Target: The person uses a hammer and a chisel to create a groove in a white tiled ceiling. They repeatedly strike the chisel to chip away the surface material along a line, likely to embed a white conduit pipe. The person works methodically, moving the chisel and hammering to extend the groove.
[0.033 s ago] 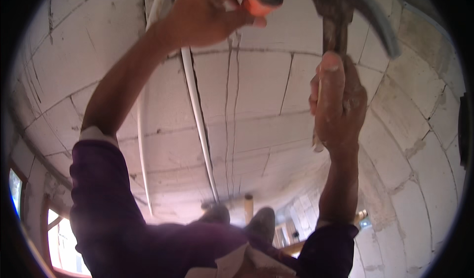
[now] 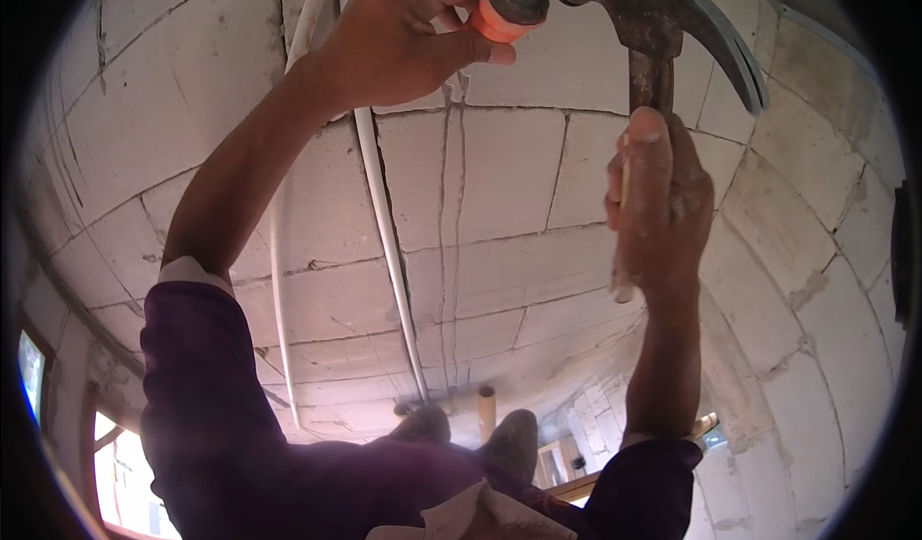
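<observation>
My left hand (image 2: 399, 46), raised at the upper left against the block wall, grips what looks like a chisel (image 2: 509, 10) with an orange grip. Its dark, round butt end faces right, and its working end is hidden by the hand. A claw hammer (image 2: 655, 22) is upright in my right hand (image 2: 661, 199), which is closed around the handle with the thumb along it. The worn, dark hammer face is a small gap to the right of the chisel's butt. The curved claw points right and down.
The pale block wall (image 2: 490, 166) carries two dark vertical lines below the chisel. White pipes (image 2: 389, 223) run down it on the left. A pipe stub (image 2: 487, 408) stands near my shoes (image 2: 514, 439). A bright window opening (image 2: 130, 473) is at lower left.
The hammer head, blurred and close to the chisel's butt before, now shows sharply with a small gap. Both hands keep their grips, and the view has shifted slightly.
</observation>
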Available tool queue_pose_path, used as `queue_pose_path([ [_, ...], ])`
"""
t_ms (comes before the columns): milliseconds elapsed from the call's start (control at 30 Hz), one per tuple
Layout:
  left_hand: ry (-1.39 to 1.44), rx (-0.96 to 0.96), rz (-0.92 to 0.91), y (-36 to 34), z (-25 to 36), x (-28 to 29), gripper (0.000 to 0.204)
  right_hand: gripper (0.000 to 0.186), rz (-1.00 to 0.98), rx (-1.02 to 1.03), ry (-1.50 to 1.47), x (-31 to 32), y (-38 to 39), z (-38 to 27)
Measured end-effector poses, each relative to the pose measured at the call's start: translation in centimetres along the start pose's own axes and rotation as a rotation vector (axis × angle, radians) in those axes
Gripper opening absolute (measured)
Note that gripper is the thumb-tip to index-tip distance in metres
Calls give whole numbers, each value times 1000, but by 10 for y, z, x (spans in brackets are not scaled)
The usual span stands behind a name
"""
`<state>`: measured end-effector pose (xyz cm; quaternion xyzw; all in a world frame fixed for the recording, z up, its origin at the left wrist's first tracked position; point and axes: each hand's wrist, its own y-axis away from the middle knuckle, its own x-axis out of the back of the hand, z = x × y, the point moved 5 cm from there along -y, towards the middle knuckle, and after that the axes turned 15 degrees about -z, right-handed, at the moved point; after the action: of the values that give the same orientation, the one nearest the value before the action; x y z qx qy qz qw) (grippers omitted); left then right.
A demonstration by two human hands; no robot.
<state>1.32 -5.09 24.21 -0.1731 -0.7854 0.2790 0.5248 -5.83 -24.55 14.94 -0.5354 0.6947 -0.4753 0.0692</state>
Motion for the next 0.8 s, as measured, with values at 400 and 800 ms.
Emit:
queue_pose_path([
  [400,43,-10,27,-22,5,35,38,44,219,200,-322,30,5,-40],
  [800,116,56,52,-26,7,38,35,48,-33,139,-97,16,-1,-39],
])
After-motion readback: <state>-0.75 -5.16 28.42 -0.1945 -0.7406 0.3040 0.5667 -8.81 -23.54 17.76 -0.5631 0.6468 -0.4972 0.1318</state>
